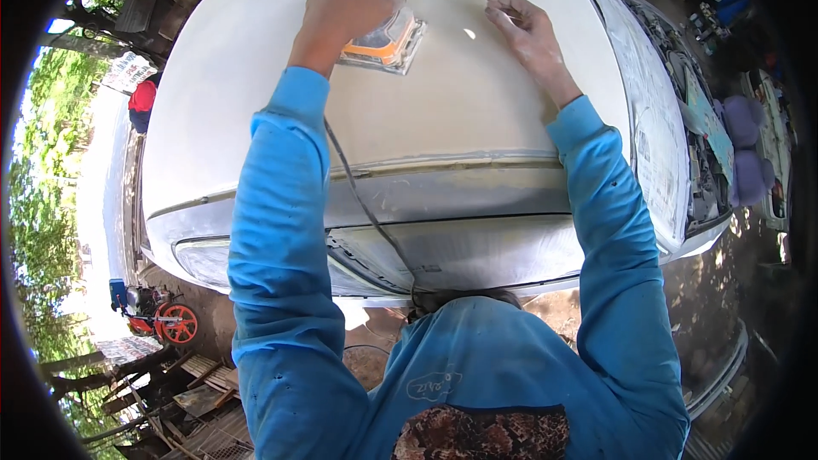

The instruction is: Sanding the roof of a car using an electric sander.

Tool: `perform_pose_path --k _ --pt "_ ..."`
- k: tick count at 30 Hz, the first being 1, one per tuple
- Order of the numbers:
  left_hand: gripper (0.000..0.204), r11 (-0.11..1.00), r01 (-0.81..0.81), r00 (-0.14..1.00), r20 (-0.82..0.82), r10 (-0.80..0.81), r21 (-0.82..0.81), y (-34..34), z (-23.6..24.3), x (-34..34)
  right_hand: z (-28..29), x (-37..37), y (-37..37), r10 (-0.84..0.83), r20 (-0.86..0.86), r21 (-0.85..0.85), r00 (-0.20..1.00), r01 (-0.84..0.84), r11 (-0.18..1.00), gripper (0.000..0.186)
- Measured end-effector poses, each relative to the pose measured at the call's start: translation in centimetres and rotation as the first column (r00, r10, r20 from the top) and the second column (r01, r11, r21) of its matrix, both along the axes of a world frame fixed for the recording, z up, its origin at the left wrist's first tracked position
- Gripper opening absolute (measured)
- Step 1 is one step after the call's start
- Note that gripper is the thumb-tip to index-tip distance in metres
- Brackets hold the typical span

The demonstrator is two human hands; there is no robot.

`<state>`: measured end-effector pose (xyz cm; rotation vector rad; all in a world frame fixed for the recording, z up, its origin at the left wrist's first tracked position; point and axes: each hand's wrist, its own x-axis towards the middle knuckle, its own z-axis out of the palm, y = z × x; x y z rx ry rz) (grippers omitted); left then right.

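My left hand [345, 13] is wrapped over a dusty orange and grey power sander [383, 41], which rests on the pale cream roof [443, 111] of a vehicle. A dark cord [345, 162] runs from beside my left forearm down across the side door. My right hand [520, 25] is raised over the roof to the right of the sander, fingers curled toward the thumb; whatever is between them, if anything, is too small to tell.
The roof edge [443, 166] and masked glass [673, 153] border the work area. An open engine bay [707, 204] with purple pads [743, 149] lies right. At left stand red-wheeled machinery [175, 321], wooden scrap [204, 392] and a red object [143, 95].
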<state>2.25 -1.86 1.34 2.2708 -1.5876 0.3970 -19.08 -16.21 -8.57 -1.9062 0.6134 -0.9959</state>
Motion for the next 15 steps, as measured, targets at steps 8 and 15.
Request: perform_pose_path --k 8,15 --pt "0.044 0.961 0.226 0.970 -0.121 -0.209 0.156 5.5 0.8 -3.6 -3.3 -2.3 -1.1 -0.033 0.154 0.071 0.987 0.022 0.997 0.034" --pt "0.044 0.984 0.038 0.992 -0.128 -0.016 0.177 0.2 1.9 -1.5 -2.1 -2.9 -1.0 -0.060 0.122 0.140 0.991 0.043 0.989 0.035"
